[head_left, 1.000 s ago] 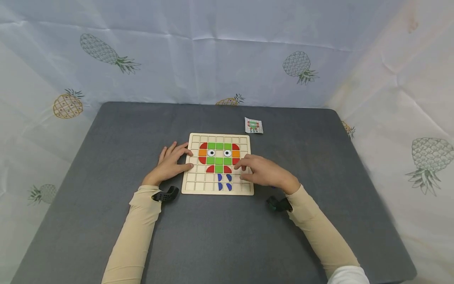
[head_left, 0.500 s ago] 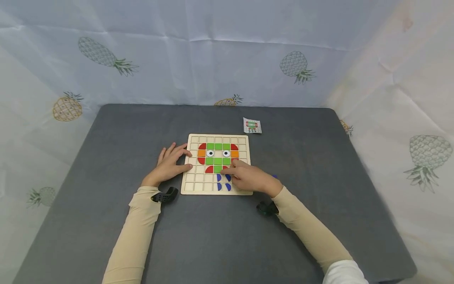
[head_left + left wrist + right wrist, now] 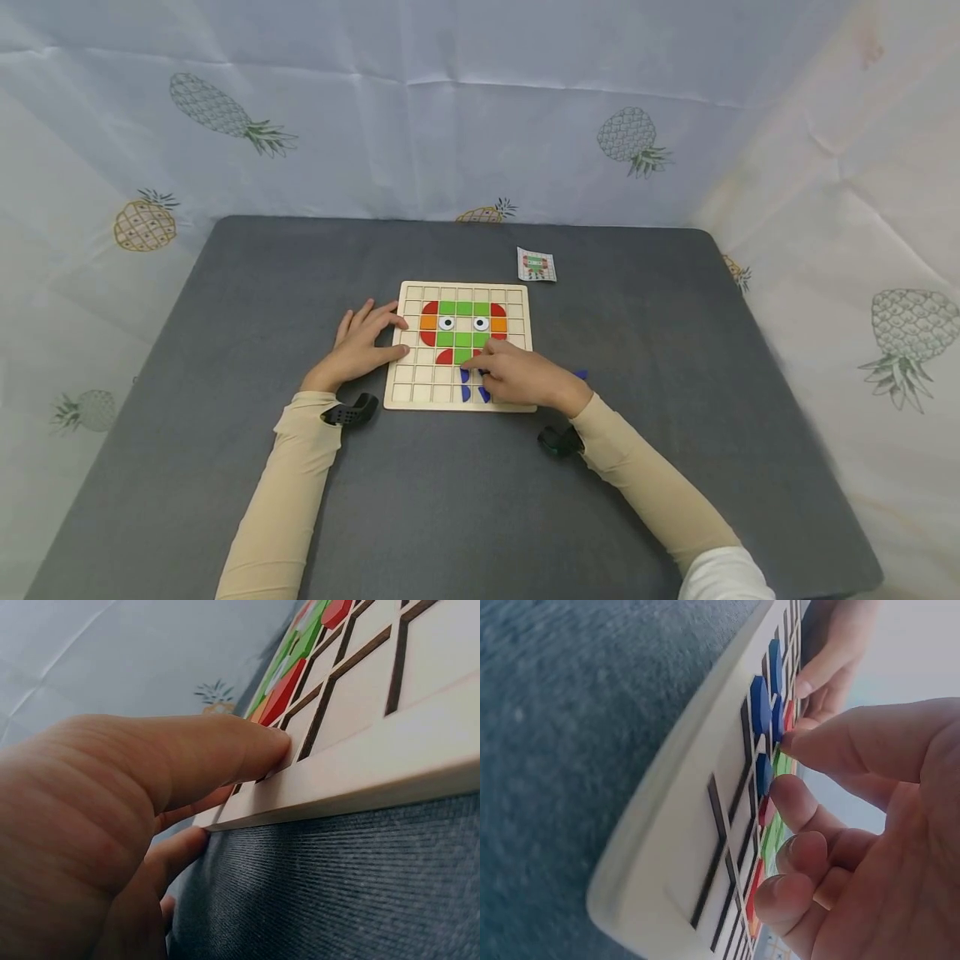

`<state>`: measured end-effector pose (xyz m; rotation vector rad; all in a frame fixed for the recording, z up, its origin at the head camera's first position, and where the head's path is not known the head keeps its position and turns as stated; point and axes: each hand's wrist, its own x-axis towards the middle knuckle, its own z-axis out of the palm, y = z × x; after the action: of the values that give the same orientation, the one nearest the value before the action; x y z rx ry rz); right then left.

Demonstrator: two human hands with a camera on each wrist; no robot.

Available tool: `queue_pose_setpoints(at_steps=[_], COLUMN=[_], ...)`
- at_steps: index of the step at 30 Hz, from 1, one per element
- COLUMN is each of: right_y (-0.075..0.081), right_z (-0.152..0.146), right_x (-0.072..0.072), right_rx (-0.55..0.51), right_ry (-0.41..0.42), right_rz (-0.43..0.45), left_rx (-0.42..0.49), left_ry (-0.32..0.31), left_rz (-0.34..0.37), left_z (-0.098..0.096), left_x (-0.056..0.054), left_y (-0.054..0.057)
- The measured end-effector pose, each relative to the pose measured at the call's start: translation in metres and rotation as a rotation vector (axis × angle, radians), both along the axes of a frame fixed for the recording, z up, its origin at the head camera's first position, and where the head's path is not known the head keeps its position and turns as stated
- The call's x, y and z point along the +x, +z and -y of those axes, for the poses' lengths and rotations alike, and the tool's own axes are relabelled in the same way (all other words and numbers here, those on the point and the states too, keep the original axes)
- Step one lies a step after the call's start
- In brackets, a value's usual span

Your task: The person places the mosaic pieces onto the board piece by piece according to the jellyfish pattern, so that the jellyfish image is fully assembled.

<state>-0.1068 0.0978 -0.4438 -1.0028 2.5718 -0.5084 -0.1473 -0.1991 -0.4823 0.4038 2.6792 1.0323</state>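
Note:
A wooden grid board (image 3: 401, 392) carries red, green, orange and eye-patterned tiles in a face-like pattern. Below them sit several blue half-round pieces (image 3: 465, 393). My left hand (image 3: 358, 346) rests on the board's left side, thumb on the rim, fingers spread; the left wrist view shows the thumb (image 3: 225, 750) lying over the wooden edge. Over the lower middle of the board reaches my right hand (image 3: 525, 377). Its thumb and index fingertips (image 3: 789, 796) are right at the blue pieces, a small gap between them, and the other fingers are bent. The hand partly covers the upper right blue piece.
A small picture card (image 3: 536, 265) with a similar pattern lies beyond the board's top right corner. Another blue piece (image 3: 581, 374) shows on the dark grey table (image 3: 450, 500) beside my right wrist. A pineapple-print curtain (image 3: 420, 125) hangs behind.
My right hand has moved left from the board's right side to the blue pieces, its index finger now near the board's middle. My left hand has stayed put.

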Motion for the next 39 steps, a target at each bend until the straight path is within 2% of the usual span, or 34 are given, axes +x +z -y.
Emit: queue_pose_setpoints(at_steps=[9, 18, 23, 28, 39], right_y=[0.000, 0.001, 0.001, 0.003, 0.005], right_z=[0.004, 0.003, 0.002, 0.002, 0.001], right_x=[0.002, 0.008, 0.009, 0.010, 0.009], right_rx=[0.011, -0.049, -0.079, -0.066, -0.041], right_ry=[0.009, 0.069, 0.092, 0.052, 0.010], right_rz=[-0.020, 0.078, 0.057, 0.014, 0.032], left_rx=[0.005, 0.012, 0.019, 0.008, -0.004], left_ry=[0.000, -0.002, 0.000, 0.000, 0.000], left_rz=[0.009, -0.006, -0.010, -0.011, -0.009], left_z=[-0.001, -0.002, -0.002, -0.002, -0.001], left_x=[0.000, 0.000, 0.001, 0.000, 0.000], left_y=[-0.001, -0.001, 0.000, -0.001, -0.001])
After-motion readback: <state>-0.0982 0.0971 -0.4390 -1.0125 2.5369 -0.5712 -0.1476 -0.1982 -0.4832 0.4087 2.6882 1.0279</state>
